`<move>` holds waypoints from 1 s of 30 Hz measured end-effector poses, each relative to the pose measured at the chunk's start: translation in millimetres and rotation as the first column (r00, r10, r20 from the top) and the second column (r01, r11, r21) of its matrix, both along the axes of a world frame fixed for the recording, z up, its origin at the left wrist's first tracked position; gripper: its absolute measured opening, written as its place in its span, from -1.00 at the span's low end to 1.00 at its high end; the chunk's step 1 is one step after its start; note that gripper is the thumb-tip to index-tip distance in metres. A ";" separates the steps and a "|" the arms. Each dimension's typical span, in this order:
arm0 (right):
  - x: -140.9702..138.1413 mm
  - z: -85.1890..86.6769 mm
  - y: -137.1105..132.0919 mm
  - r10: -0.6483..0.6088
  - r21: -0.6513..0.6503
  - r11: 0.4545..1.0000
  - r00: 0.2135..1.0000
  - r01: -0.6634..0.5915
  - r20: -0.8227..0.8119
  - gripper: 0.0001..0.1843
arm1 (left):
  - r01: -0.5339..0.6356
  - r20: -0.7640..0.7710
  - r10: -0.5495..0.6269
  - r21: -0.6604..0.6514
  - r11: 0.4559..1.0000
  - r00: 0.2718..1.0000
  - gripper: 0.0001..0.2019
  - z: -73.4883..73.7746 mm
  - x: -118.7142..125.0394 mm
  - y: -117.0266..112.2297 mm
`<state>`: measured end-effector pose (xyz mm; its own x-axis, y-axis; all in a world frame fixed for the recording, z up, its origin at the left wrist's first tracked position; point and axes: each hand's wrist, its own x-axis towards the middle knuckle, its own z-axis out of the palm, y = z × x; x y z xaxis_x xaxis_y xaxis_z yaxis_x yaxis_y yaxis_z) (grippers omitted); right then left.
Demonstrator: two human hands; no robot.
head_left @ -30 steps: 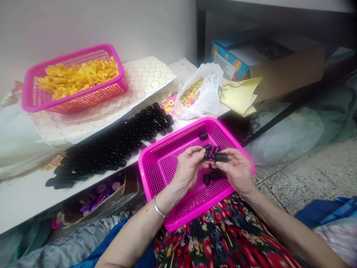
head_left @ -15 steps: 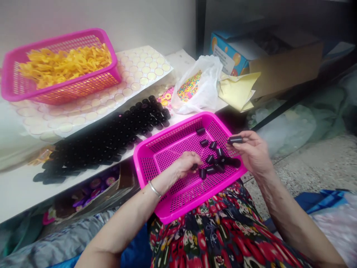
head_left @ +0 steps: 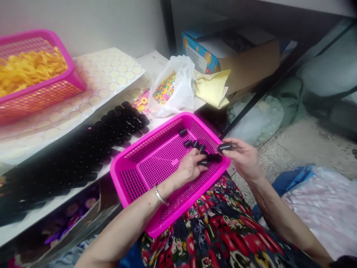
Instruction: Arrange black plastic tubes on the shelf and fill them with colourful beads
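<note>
A bright pink mesh basket (head_left: 167, 226) rests on my lap, with several short black plastic cylinders (head_left: 183, 132) gathered toward its right end. My left hand (head_left: 189, 165) reaches down into it, fingers curled round a black cylinder (head_left: 203, 162) among the others; the palm side is hidden. Over the basket's right rim, my right hand (head_left: 245, 158) pinches another black plastic cylinder (head_left: 225, 146) between thumb and fingers, held lengthwise and pointing left.
Rows of black pieces (head_left: 69, 160) stand along the white table edge. Behind them lie a sheet of round stickers (head_left: 108, 69) and a pink basket of yellow plastic parts (head_left: 30, 72). A white bag of colourful beads (head_left: 181, 89), yellow paper (head_left: 213, 87) and a cardboard box (head_left: 251, 65) sit farther right.
My view has turned right, so the scene shifts left. My left hand has moved right, in among the black cylinders. The right hand still holds its cylinder near the rim.
</note>
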<state>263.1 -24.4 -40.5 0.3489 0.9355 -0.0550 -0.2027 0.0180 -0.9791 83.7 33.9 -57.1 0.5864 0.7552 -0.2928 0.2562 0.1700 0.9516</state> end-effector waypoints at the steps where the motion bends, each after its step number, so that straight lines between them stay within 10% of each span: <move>1: -0.2 -2.1 -3.5 0.023 0.015 1.000 0.999 -0.024 0.042 -0.63 | -0.002 -0.005 0.002 0.012 1.000 1.000 -0.80 1.8 -2.0 3.0; 11: -17.6 5.4 -16.3 0.157 0.088 0.967 0.834 -0.238 0.529 -0.66 | -0.110 0.109 0.124 -0.125 0.986 0.986 -0.52 24.0 -23.9 12.4; 19: -20.9 -2.7 -14.7 0.198 0.094 0.967 0.929 -0.237 0.312 -0.63 | 0.038 0.057 -0.051 0.206 0.978 0.997 -0.76 38.0 -26.7 16.2; 30: -11.5 2.3 -7.6 -0.028 0.074 0.997 0.986 0.017 0.163 -0.63 | 0.001 -0.045 0.001 0.033 0.999 0.999 -0.81 29.4 -32.6 23.1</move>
